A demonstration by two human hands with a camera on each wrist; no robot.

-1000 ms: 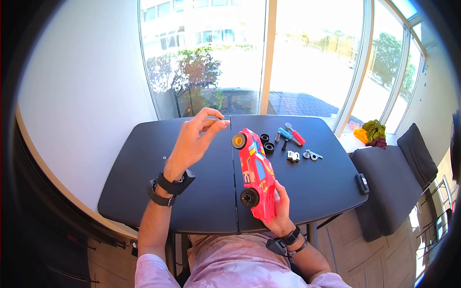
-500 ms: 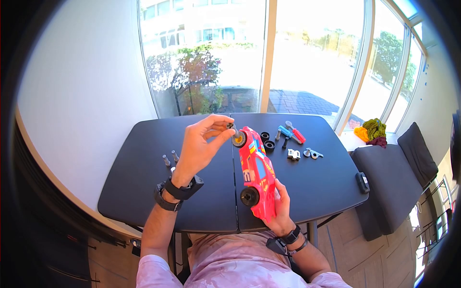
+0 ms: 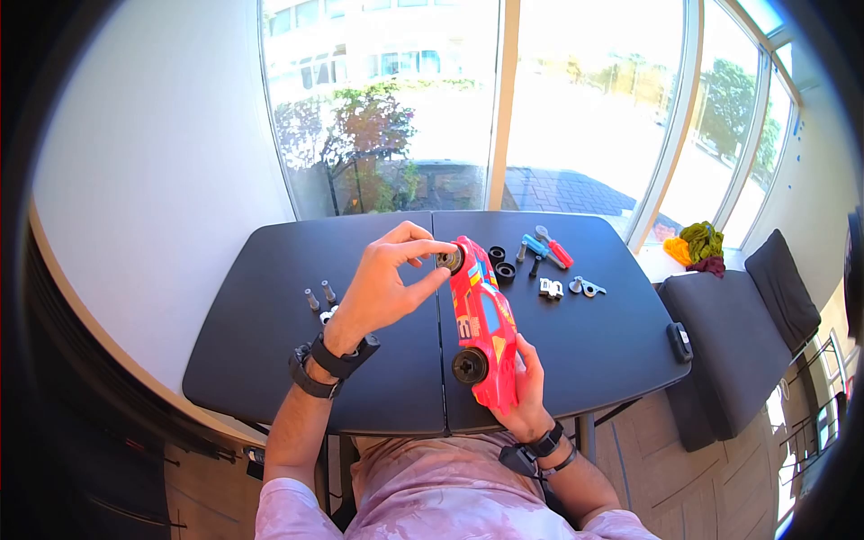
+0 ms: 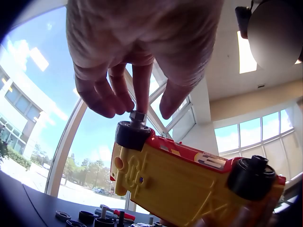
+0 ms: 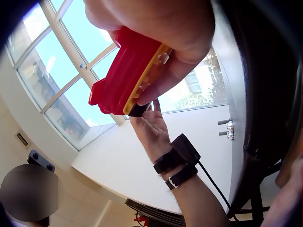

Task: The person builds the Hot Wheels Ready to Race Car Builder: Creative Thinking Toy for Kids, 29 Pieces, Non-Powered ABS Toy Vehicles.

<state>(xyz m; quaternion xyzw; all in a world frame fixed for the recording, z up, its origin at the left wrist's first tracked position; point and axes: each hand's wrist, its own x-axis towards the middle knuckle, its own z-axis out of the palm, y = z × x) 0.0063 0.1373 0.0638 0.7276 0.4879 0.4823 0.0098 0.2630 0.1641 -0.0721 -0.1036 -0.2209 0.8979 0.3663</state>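
My right hand [image 3: 525,389] grips a red toy car [image 3: 489,315] by its near end and holds it above the table, its long side facing left. In the left wrist view the yellow underside [image 4: 165,184] shows. A grey bolt [image 4: 137,117] stands in the middle of the far wheel [image 4: 132,135], its head sticking out. My left hand [image 3: 382,283] is at that wheel, with the index fingertip right at the bolt head and the thumb apart from it. On the near wheel [image 3: 469,366] a dark bolt head shows at the hub.
On the black table [image 3: 378,387], two grey bolts [image 3: 311,300] and a white part [image 3: 328,315] lie left. Black tyres [image 3: 505,273], blue and red-handled tools [image 3: 558,256], a white piece [image 3: 551,289] and a grey wrench-like part [image 3: 589,289] lie right. A black device [image 3: 679,344] sits at the right edge.
My left hand has brought a grey bolt to the far wheel and set it in the hub; the thumb has since come off it. The right hand's hold on the car stays the same.
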